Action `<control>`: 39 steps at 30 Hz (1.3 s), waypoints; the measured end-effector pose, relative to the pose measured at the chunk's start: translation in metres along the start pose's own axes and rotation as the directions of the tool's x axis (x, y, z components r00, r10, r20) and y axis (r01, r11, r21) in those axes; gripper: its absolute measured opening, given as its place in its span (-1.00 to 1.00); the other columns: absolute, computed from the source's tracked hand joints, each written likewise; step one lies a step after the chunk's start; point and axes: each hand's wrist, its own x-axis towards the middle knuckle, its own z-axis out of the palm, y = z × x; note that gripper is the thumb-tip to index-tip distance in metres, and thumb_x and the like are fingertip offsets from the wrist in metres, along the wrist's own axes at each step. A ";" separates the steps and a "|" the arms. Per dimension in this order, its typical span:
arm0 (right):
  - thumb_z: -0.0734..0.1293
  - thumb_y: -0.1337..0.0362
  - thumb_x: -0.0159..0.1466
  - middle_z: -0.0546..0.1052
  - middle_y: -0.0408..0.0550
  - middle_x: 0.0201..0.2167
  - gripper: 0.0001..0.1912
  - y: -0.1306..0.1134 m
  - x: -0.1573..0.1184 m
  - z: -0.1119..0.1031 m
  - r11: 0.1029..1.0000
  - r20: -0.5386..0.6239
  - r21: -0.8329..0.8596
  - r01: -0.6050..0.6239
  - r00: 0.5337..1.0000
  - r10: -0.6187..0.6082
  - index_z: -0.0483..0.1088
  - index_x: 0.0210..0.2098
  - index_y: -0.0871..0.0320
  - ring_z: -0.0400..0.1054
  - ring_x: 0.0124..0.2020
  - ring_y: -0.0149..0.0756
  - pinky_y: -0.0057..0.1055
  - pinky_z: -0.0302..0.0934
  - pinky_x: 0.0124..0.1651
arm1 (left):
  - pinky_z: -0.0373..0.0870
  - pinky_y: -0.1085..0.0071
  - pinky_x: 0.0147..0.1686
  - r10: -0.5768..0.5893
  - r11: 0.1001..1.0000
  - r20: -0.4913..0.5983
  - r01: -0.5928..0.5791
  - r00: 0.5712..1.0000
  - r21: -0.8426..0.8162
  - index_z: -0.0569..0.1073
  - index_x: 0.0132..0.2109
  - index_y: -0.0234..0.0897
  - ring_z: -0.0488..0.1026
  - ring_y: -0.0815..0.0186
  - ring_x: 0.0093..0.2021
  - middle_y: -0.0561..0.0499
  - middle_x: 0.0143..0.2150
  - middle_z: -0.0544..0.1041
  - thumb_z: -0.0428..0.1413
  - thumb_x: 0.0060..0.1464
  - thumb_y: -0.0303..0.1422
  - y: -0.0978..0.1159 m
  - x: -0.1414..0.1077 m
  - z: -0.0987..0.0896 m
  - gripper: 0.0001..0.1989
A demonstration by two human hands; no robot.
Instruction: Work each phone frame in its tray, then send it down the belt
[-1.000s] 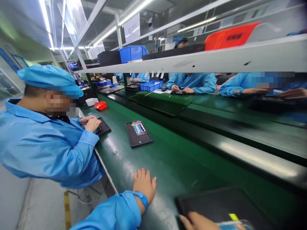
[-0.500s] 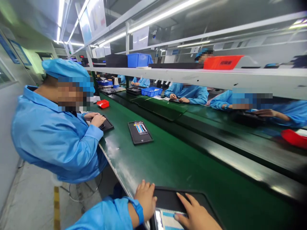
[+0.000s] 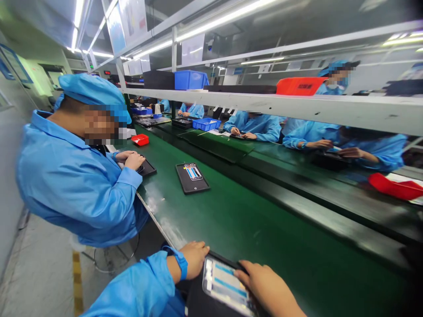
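Observation:
A phone with a lit screen point(image 3: 226, 286) lies tilted across a black tray point(image 3: 194, 300) at the bottom of the view. My right hand point(image 3: 267, 288) sits at the phone's right edge, its fingers against the side. My left hand point(image 3: 194, 259), with a blue wrist strap, rests on the tray's upper corner, close to the phone. The phone's lower end is partly hidden by my right hand and the frame edge.
A green conveyor belt point(image 3: 251, 229) runs away ahead. Along it lies a second black tray with a phone point(image 3: 192, 177). A seated co-worker point(image 3: 76, 167) works at the left. Others sit beyond a white shelf rail point(image 3: 264, 103). A red lid point(image 3: 139, 139) lies near the belt.
The tray and phone now sit lower and further left in view. My right hand has closed in from spread fingers to the phone's edge. My left hand has moved onto the tray corner.

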 end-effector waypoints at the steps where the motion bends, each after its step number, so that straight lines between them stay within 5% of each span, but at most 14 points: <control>1: 0.11 0.16 0.28 0.48 -0.01 -0.34 -0.69 0.001 0.002 0.000 1.000 -0.022 -0.020 -0.020 1.000 0.020 0.42 -0.18 0.09 0.34 -0.28 -0.09 -0.25 0.18 -0.19 | 0.24 0.32 0.00 -0.013 1.000 -0.018 0.013 1.000 0.015 0.30 0.03 -0.30 0.34 0.24 -0.04 -0.12 0.00 0.36 -0.15 0.06 -0.46 0.001 0.000 0.001 -0.62; 5: 0.10 0.14 0.29 0.48 -0.01 -0.29 -0.69 0.000 0.001 0.003 0.995 -0.092 0.005 -0.099 0.991 0.099 0.42 -0.24 0.11 0.34 -0.26 -0.13 -0.29 0.16 -0.18 | 0.22 0.35 0.00 -0.063 0.994 -0.059 0.067 0.996 0.081 0.27 0.06 -0.30 0.30 0.26 0.00 -0.11 0.07 0.31 -0.16 0.08 -0.47 0.004 0.002 0.001 -0.62; 9: 0.08 0.20 0.30 0.45 0.01 -0.18 -0.68 -0.004 -0.016 0.003 0.944 -0.176 0.229 -0.240 0.943 0.282 0.38 -0.14 0.18 0.32 -0.16 -0.17 -0.34 0.14 -0.12 | 0.25 0.27 -0.06 -0.102 0.982 -0.065 0.111 0.993 0.152 0.32 0.01 -0.28 0.34 0.22 -0.09 -0.12 -0.05 0.39 -0.16 0.11 -0.42 0.002 0.007 -0.008 -0.66; 15: 0.04 0.23 0.31 0.47 0.00 -0.23 -0.64 -0.004 -0.062 0.010 0.853 -0.098 0.402 -0.332 0.911 0.400 0.41 -0.17 0.17 0.34 -0.22 -0.19 -0.31 0.20 -0.17 | 0.20 0.11 -0.06 -0.158 0.953 -0.175 0.196 0.972 0.229 0.32 0.00 -0.35 0.28 0.08 -0.06 -0.18 -0.11 0.41 -0.24 0.17 -0.31 0.002 0.010 -0.018 -0.62; 22: 0.20 0.25 0.25 0.37 0.06 -0.08 -0.70 -0.032 -0.081 0.019 0.960 -0.156 0.236 -0.151 0.969 0.191 0.34 -0.05 0.19 0.29 -0.14 -0.18 -0.29 0.19 -0.08 | 0.16 0.12 -0.01 0.185 0.950 -0.237 -0.112 0.954 0.291 0.38 -0.05 -0.26 0.23 0.08 -0.03 -0.08 -0.13 0.43 -0.15 0.14 -0.34 0.036 -0.012 0.001 -0.70; 29: 0.12 0.30 0.27 0.37 0.04 -0.08 -0.72 -0.035 -0.073 0.037 0.986 -0.137 0.114 -0.125 0.980 0.141 0.41 -0.14 0.12 0.31 -0.22 -0.14 -0.26 0.24 -0.19 | 0.12 0.17 0.01 0.274 0.936 -0.029 -0.260 0.961 0.239 0.38 -0.13 -0.28 0.24 0.16 -0.09 -0.04 -0.23 0.43 -0.15 0.15 -0.31 0.069 -0.015 0.010 -0.73; 34: 0.10 0.31 0.22 0.38 0.06 -0.12 -0.69 -0.015 -0.059 0.066 0.987 -0.244 0.162 -0.009 0.969 0.049 0.41 -0.15 0.12 0.32 -0.23 -0.10 -0.21 0.21 -0.16 | 0.06 0.18 0.04 0.278 0.939 -0.038 -0.264 0.960 0.219 0.37 -0.12 -0.27 0.22 0.18 -0.10 -0.04 -0.22 0.43 -0.14 0.14 -0.30 0.070 -0.007 0.024 -0.73; 39: 0.03 0.29 0.24 0.41 0.09 -0.17 -0.65 -0.011 -0.056 0.063 0.966 -0.278 0.254 0.055 0.961 0.019 0.40 -0.19 0.16 0.32 -0.23 -0.10 -0.22 0.20 -0.16 | 0.02 0.20 0.06 0.275 0.945 -0.062 -0.258 0.959 0.199 0.37 -0.14 -0.27 0.23 0.21 -0.11 -0.02 -0.24 0.44 -0.12 0.13 -0.31 0.069 -0.006 0.028 -0.76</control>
